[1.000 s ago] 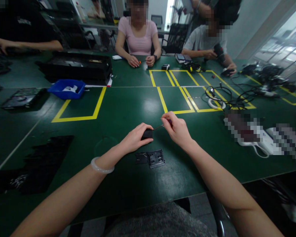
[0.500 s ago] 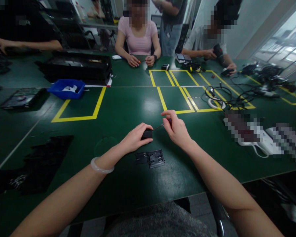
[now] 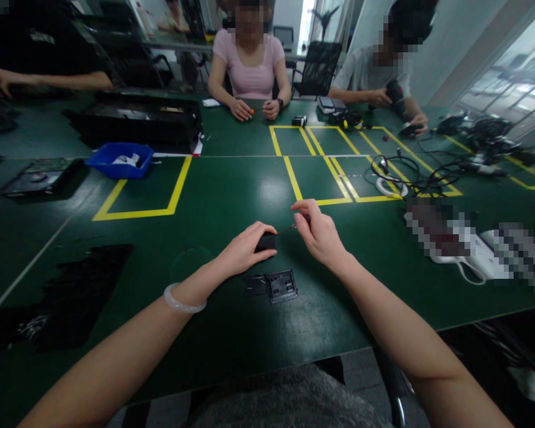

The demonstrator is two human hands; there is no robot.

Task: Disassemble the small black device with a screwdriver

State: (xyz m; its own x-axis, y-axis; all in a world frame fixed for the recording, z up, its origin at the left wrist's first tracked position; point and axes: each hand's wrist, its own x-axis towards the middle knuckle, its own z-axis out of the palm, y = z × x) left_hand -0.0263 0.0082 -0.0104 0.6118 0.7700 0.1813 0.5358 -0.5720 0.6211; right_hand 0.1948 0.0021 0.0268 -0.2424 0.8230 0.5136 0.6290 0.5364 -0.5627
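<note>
My left hand (image 3: 248, 246) is closed around a small black box-shaped part (image 3: 266, 242), its thumb on the near side and fingers on the far side. In my right hand (image 3: 317, 230) is a screwdriver (image 3: 287, 229), its thin metal shaft pointing left to the black part's right end. The dark handle is mostly hidden by my fingers. Whether the tip touches the part I cannot make out. Just in front of my left hand, a flat black plastic piece with slots (image 3: 282, 286) lies beside a thinner black plate (image 3: 255, 285) on the green table (image 3: 223, 333).
A blue tray (image 3: 120, 161) with white scraps stands at left, near a long black case (image 3: 134, 122). Black pieces (image 3: 84, 291) lie at near left. Tangled cables (image 3: 421, 172) and a white power strip (image 3: 481, 252) are at right. Several people sit around the table.
My hands, the black part and the screwdriver show no visible movement. A person standing in the background has gone out of view, and a chair shows there now.
</note>
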